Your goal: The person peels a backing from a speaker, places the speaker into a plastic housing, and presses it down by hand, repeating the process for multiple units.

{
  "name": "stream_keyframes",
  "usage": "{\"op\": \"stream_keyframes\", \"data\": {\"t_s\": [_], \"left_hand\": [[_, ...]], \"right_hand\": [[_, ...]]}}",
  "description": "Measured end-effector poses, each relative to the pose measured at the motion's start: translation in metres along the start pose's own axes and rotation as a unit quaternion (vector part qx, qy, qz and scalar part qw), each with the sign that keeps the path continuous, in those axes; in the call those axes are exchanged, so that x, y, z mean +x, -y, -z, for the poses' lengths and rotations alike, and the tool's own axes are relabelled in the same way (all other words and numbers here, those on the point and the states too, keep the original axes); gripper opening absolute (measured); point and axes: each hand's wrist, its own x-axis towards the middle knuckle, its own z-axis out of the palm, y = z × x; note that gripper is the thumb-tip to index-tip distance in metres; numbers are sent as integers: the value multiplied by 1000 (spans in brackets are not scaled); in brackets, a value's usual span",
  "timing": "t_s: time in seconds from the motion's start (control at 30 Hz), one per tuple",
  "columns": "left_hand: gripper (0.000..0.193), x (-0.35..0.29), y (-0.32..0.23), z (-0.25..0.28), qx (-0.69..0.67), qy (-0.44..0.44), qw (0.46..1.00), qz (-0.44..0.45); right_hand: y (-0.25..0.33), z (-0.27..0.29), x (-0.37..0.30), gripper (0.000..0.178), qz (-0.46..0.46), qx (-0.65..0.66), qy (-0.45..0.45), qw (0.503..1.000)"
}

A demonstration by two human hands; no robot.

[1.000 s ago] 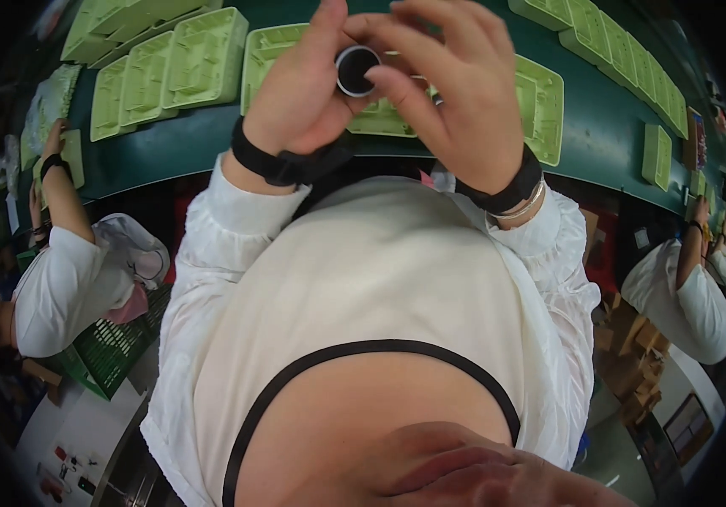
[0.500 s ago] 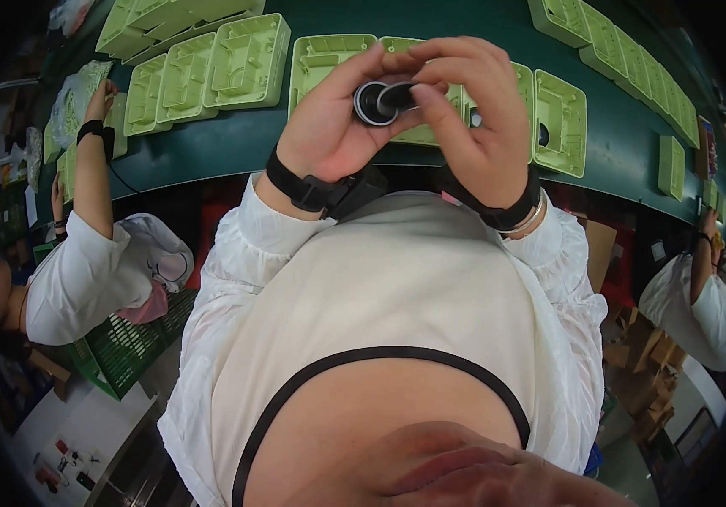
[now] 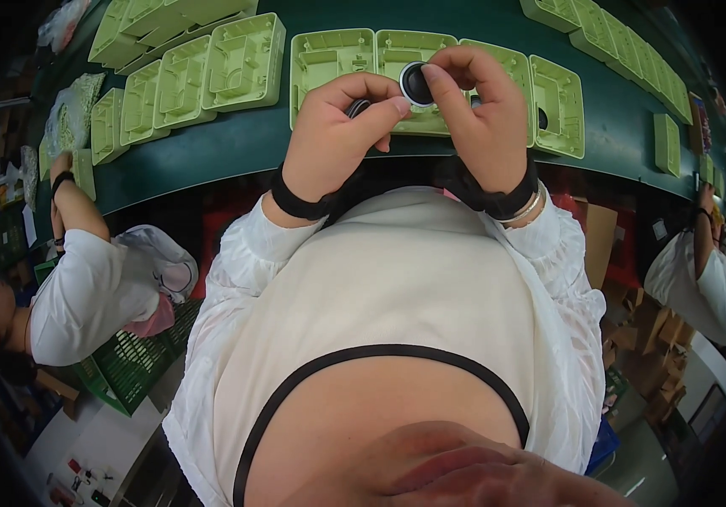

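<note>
Above a row of light-green plastic trays, my right hand (image 3: 488,118) pinches a small black round disc with a white rim (image 3: 416,84) between thumb and fingers. My left hand (image 3: 338,127) is closed, its thumb tip at the disc's edge. Inside its curled fingers sits another dark round piece with a pale rim (image 3: 358,107), mostly hidden, so I cannot tell how many are there. Directly beneath lie the compartmented trays (image 3: 316,59); the rightmost tray (image 3: 567,101) has a black round piece (image 3: 542,117) at its left wall.
More green trays (image 3: 249,63) stand left on the dark green table (image 3: 202,156), others (image 3: 625,59) at the far right. A lone tray (image 3: 667,144) sits right. Co-workers (image 3: 80,287) are at both sides. A plastic bag (image 3: 76,110) lies left, a green crate (image 3: 139,359) below.
My hands have drawn apart slightly. The right now holds one disc up flat, away from the piece in my left, whose fingers have curled over. The left co-worker's arm has lowered.
</note>
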Motion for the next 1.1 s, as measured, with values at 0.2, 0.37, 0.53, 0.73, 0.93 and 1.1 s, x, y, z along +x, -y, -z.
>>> {"op": "stream_keyframes", "data": {"t_s": [0.2,0.37,0.53,0.73,0.93,1.1], "left_hand": [[14,1,9,6,-62,-35,997,-2],[13,3,10,12,-92,-37,995,18],[11,10,8,17,-80,-52,995,22],[8,16,5,16,-36,-70,997,22],[8,18,-15,2,244,-70,959,-124],[8,19,-21,-9,260,16,961,-93]], "right_hand": [[9,1,0,21,117,-71,1,991],[3,-4,-2,24,200,-126,55,970],[-1,-12,4,23,197,-136,47,970],[-5,-17,5,18,170,-103,31,980],[-2,-9,4,14,77,-58,31,995],[2,17,-12,12,2,-45,17,999]]}}
